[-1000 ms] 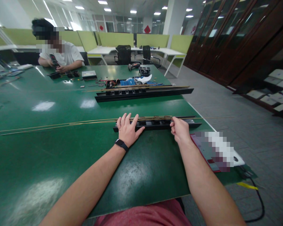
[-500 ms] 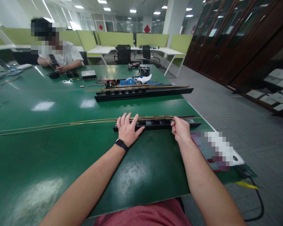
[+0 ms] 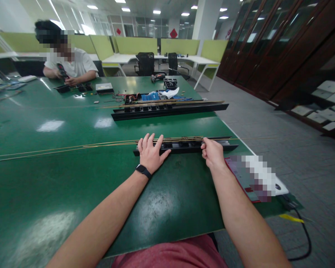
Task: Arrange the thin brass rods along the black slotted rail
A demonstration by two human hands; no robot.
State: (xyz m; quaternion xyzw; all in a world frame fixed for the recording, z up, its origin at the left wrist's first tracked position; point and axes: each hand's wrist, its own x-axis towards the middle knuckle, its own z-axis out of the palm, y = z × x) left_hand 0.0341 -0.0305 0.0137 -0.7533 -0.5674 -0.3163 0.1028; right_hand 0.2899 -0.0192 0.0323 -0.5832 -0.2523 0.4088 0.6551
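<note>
A long black rail (image 3: 184, 147) lies across the green table (image 3: 72, 186) in front of me. Thin brass rods (image 3: 72, 147) run along its top and stretch far out to the left. My left hand (image 3: 150, 154) lies flat with spread fingers on the rail's left end, over the rods, a black watch on its wrist. My right hand (image 3: 212, 153) is curled in a pinch at the rail's right part, fingertips closed on a brass rod that runs on past the table's edge.
A second black rail (image 3: 167, 110) with rods lies farther back, with blue and white parts behind it. A person (image 3: 69, 65) in a white shirt sits at the far left corner. A flat red-edged item (image 3: 248, 178) and a black cable (image 3: 304, 230) lie at my right.
Both hands stay where they were on the rail and rods; only the view shifts slightly.
</note>
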